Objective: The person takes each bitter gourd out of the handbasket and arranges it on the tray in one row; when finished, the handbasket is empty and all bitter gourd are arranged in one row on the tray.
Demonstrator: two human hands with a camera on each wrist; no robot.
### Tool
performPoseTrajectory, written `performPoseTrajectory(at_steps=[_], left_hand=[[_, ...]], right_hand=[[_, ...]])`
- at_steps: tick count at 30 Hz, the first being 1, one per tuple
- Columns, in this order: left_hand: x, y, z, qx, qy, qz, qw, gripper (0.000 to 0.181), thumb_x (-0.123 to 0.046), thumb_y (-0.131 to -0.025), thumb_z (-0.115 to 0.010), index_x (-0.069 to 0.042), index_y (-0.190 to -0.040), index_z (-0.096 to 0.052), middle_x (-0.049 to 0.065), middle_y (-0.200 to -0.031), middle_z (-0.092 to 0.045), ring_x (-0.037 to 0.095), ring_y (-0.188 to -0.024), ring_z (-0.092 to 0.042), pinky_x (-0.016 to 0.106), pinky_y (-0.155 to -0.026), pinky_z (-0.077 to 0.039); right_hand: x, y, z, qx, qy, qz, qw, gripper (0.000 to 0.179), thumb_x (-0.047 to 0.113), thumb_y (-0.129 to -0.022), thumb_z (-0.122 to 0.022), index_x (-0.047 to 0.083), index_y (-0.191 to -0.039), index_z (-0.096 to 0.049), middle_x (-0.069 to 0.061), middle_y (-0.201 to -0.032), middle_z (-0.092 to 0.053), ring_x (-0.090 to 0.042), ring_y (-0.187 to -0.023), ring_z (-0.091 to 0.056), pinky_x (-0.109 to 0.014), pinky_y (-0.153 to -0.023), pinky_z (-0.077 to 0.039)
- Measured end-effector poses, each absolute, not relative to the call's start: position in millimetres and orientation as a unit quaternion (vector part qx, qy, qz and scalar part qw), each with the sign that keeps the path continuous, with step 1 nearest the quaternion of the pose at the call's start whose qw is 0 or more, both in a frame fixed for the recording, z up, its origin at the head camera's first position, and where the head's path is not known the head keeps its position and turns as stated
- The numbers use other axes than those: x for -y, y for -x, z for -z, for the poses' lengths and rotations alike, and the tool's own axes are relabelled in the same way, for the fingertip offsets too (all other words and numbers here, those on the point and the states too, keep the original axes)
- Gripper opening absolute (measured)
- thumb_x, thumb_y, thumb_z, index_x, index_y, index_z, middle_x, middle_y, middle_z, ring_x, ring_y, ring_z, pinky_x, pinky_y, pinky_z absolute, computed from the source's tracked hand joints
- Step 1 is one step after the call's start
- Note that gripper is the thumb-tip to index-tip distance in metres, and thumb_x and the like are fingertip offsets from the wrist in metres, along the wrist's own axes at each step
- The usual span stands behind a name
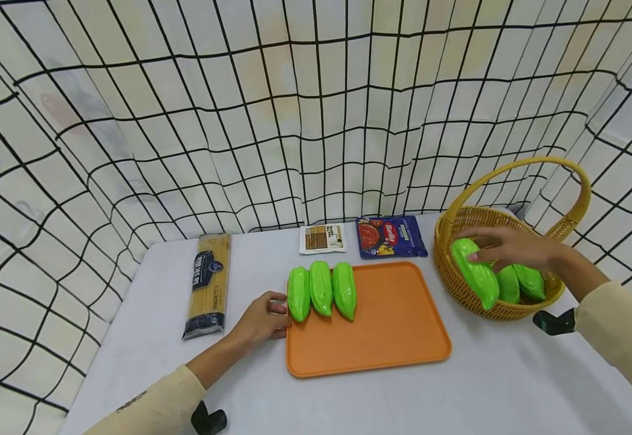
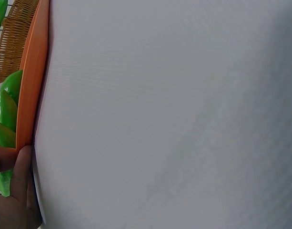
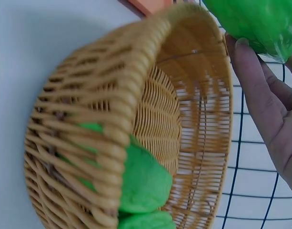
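Three glossy green, tapered vegetables [image 1: 321, 289] lie side by side on a flat orange rectangular tray [image 1: 386, 320]; a fourth is in hand.
The right hand [image 1: 512, 248] grips that fourth green piece [image 1: 477, 275] by the mouth of the tan woven wicker basket with a tall handle [image 1: 446, 275], while the left hand [image 1: 261, 318] pinches the tray's left edge. Judging by the layout, the transfer looks about half done: three set down, one lifted but not yet placed, and at least two more [image 1: 508, 285] left inside the basket; any deeper ones are hidden.
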State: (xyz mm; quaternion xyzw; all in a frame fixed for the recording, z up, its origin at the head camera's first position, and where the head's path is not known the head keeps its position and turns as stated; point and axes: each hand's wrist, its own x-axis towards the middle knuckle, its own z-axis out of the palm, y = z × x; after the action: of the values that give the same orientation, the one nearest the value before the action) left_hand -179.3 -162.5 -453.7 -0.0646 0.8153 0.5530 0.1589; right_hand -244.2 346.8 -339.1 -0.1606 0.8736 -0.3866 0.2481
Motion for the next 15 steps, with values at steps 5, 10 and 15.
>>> performPoseTrajectory(at_steps=[5, 10, 15], left_hand=[[163, 178, 454, -0.816, 0.065, -0.552, 0.158, 0.057, 0.000, -0.085, -0.068, -0.003, -0.140, -0.050, 0.016, -0.115, -0.057, 0.020, -0.091, -0.067, 0.032, -0.074, -0.065], [164, 178, 454, -0.815, 0.064, -0.553, 0.160, 0.058, -0.001, -0.086, -0.068, -0.003, -0.140, -0.049, 0.016, -0.115, -0.057, 0.020, -0.091, -0.067, 0.032, -0.074, -0.065], [164, 179, 453, -0.815, 0.064, -0.552, 0.161, 0.058, 0.000, -0.086, -0.068, -0.003, -0.140, -0.049, 0.016, -0.116, -0.057, 0.021, -0.092, -0.066, 0.031, -0.074, -0.065]], right_hand=[[-336, 240, 341, -0.869, 0.172, 0.383, 0.263, 0.062, 0.031, -0.097, -0.064, 0.017, -0.152, -0.040, -0.021, -0.158, -0.032, -0.040, -0.129, -0.050, -0.039, -0.086, -0.061], [-325, 237, 342, -0.862, 0.177, 0.384, 0.279, 0.062, 0.029, -0.097, -0.065, 0.015, -0.152, -0.040, -0.020, -0.156, -0.034, -0.034, -0.121, -0.053, -0.040, -0.084, -0.061], [-317, 236, 345, -0.861, 0.183, 0.381, 0.284, 0.059, 0.029, -0.096, -0.065, 0.022, -0.150, -0.043, -0.015, -0.156, -0.036, -0.031, -0.110, -0.056, -0.042, -0.078, -0.062]])
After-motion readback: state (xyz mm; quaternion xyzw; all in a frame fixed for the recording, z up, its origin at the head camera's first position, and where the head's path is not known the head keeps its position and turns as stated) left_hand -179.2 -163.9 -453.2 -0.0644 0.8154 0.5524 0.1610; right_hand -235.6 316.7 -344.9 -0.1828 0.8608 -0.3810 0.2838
